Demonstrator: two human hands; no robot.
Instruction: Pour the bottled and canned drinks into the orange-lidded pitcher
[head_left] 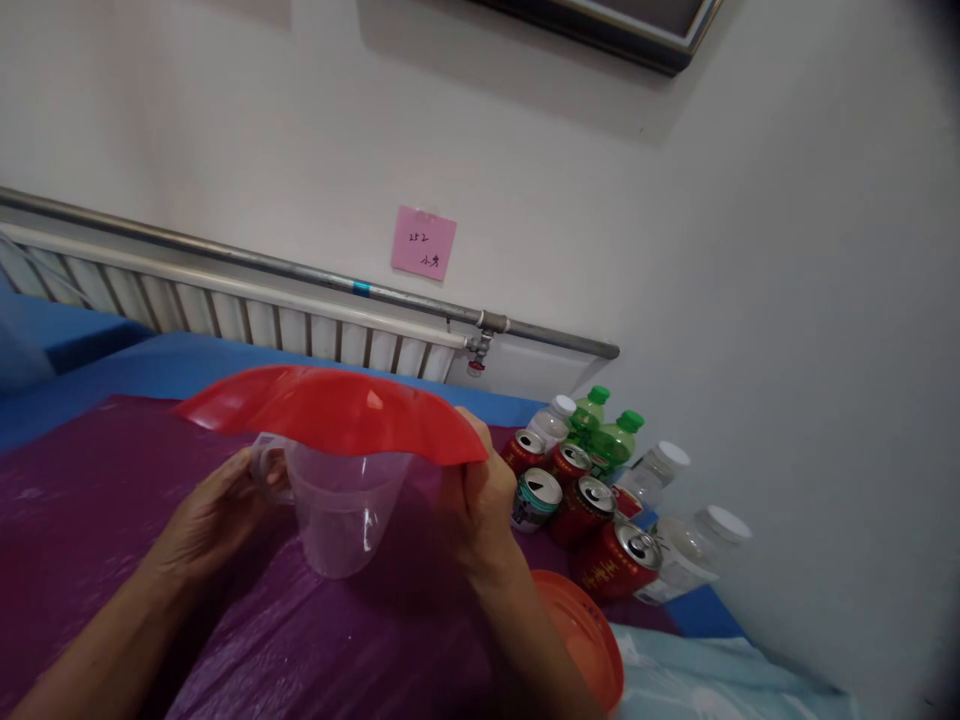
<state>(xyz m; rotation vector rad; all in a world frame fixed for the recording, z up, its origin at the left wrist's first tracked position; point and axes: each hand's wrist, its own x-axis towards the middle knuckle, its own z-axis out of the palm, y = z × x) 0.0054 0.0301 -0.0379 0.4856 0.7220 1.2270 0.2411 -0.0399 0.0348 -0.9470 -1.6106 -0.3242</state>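
Purple cloth (300, 640) | left fingers (244, 472) grip jug (337, 515) | right fingers (466, 478) pinch red plate (330, 410) | white wall (675, 250)

Four red cans (592, 505) are standing clustered on a purple sheet (90, 520). A teal-and-white can (536, 498) is sitting just left of the cans. Two green bottles (611, 435) are standing right behind them. Clear white-capped bottles (697, 545) are sitting on their right. An orange plate (585, 630) is lying just in front of them. A radiator (225, 310) and a pink note (423, 243) are showing well behind them to the left.
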